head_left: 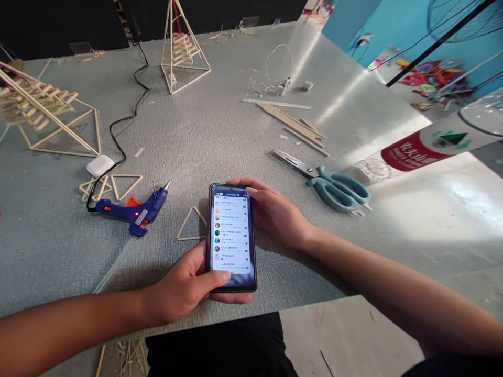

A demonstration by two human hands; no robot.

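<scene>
We've got the phone [232,236] held over the table [220,136], left hand [184,288] gripping its bottom edge with thumb on the screen, right hand [275,212] fingers curled behind the top. Looks like list scrolling; next move probably needs just a thumb swipe. Glue gun [133,208] lies left of the fingers.

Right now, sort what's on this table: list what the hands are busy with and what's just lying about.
In hand: smartphone, gripped by the left hand at its lower end, steadied by the right hand at its top.

Lying about: blue glue gun, teal scissors, loose wooden sticks, stick triangle, stick pyramid, plastic bottle, white earbud case.
</scene>
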